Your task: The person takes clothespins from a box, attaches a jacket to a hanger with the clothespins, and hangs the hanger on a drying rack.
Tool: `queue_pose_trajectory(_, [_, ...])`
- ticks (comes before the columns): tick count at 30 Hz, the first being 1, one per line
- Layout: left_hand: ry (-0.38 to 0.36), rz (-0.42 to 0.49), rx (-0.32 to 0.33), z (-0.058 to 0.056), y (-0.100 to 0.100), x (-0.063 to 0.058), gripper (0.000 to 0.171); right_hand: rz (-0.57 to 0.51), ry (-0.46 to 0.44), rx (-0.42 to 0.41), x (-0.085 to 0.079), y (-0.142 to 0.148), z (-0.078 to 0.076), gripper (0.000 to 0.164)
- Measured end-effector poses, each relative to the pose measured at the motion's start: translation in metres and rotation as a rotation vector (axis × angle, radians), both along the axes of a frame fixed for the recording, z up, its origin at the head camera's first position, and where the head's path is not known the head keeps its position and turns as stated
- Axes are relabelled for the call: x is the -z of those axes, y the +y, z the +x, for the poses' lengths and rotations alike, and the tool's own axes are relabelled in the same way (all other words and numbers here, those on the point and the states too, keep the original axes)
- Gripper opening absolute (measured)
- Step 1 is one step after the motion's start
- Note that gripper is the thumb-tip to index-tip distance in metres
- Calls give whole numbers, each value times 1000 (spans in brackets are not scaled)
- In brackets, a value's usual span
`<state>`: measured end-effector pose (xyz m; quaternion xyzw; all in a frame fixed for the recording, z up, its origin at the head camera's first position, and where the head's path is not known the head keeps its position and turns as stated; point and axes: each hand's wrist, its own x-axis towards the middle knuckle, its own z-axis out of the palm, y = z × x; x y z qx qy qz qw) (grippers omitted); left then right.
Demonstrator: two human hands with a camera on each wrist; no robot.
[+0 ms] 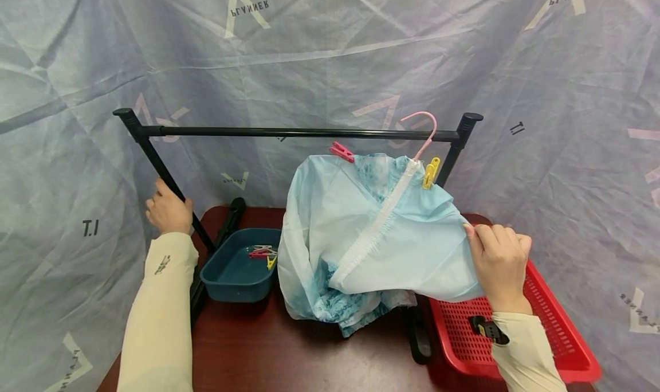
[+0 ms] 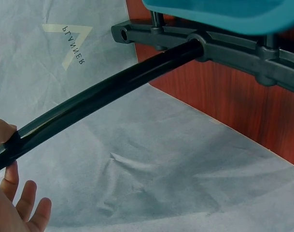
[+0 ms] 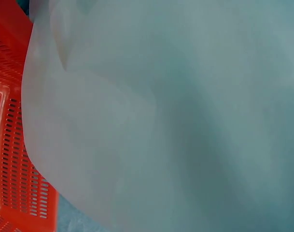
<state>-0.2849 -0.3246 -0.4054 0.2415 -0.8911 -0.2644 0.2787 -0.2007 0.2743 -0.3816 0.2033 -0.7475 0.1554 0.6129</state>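
Observation:
A light blue garment [image 1: 356,226] with a white fringed band hangs from a pink hanger [image 1: 432,129], hooked on the black bar of a clothes rack [image 1: 283,132]. One pink clothespin [image 1: 341,151] and one yellow clothespin [image 1: 431,173] clip its top edge. My right hand [image 1: 499,266] pinches the garment's right side and holds it out sideways. In the right wrist view the cloth [image 3: 161,116] fills most of the picture, and the fingers are out of sight. My left hand [image 1: 170,208] grips the rack's left post [image 2: 103,96], thumb and index finger around it, other fingers loose.
A blue bin [image 1: 237,293] on the brown table [image 1: 258,352] contains several clothespins [image 1: 264,253]. To the right, a red perforated basket [image 1: 559,323] sits under my right forearm. Black rack feet [image 1: 420,343] rest on the tabletop. A grey printed sheet [image 1: 319,48] hangs behind.

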Motion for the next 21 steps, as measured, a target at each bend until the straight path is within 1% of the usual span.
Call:
queue_pose_trajectory(15, [-6, -12, 1, -1, -1, 3, 76, 6, -34, 8, 6, 3, -4, 43])
queue_pose_trajectory(21, [-7, -14, 8, 1, 0, 3, 75, 13, -40, 15, 9, 6, -8, 43])
